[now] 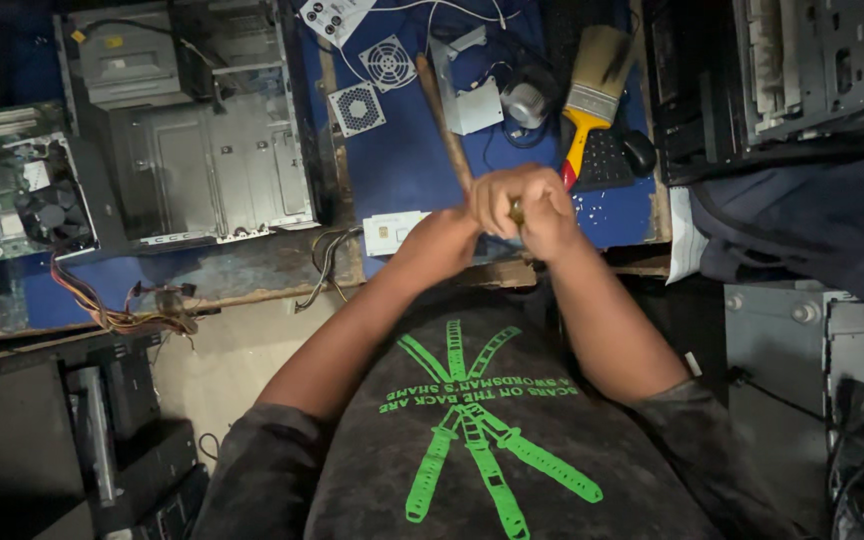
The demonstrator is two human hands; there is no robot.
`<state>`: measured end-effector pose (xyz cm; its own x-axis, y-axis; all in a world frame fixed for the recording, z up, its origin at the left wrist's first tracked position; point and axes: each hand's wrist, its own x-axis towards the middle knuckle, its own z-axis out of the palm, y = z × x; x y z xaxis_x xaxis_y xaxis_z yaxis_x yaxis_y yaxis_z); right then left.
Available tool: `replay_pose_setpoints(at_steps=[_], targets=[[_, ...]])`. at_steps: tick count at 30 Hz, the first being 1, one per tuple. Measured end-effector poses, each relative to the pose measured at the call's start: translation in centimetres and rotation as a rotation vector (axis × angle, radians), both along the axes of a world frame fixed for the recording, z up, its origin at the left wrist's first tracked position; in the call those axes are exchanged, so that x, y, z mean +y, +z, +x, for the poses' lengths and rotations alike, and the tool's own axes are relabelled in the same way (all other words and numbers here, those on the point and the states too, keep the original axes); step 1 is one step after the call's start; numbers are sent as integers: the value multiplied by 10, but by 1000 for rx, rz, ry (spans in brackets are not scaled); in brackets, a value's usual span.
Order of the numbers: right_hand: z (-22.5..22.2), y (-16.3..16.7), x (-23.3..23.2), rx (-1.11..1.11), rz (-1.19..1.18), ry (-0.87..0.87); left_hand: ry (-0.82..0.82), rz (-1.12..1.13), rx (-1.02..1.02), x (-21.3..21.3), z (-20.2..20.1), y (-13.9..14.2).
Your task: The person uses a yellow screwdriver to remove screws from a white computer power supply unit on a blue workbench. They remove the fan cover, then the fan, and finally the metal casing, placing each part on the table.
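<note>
Two hands (512, 210) clasped together, hiding the wooden stick's (439, 115) lower end.

Dim light falls on a blue-topped bench (402, 160) with a worn wooden edge. An open grey computer case (207, 165) lies at its left, beside a green board (2, 180). A black metal chassis (792, 70) sits at the right. Pale floor (237, 365) shows below, with dark boxes (122, 440) on it.

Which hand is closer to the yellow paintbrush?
The right hand. It sits just below the paintbrush, nearly at its handle tip, while the left hand is farther away, on the wooden stick's other side.
</note>
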<state>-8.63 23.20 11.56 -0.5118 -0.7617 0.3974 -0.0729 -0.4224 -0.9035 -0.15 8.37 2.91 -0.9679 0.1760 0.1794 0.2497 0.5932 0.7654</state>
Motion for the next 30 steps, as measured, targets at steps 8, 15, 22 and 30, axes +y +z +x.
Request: replay_pose_setpoints(at_steps=[8,15,22,30], targets=[[73,4,-26,277,-42,-712,150,147,110,-3,-2,14],[46,-41,-6,-149,166,-556,21,113,60,4,3,7],[76,60,-1,664,-33,-922,72,126,49,0,1,6],[119,169,30,779,-346,-202,105,109,158,3,0,6]])
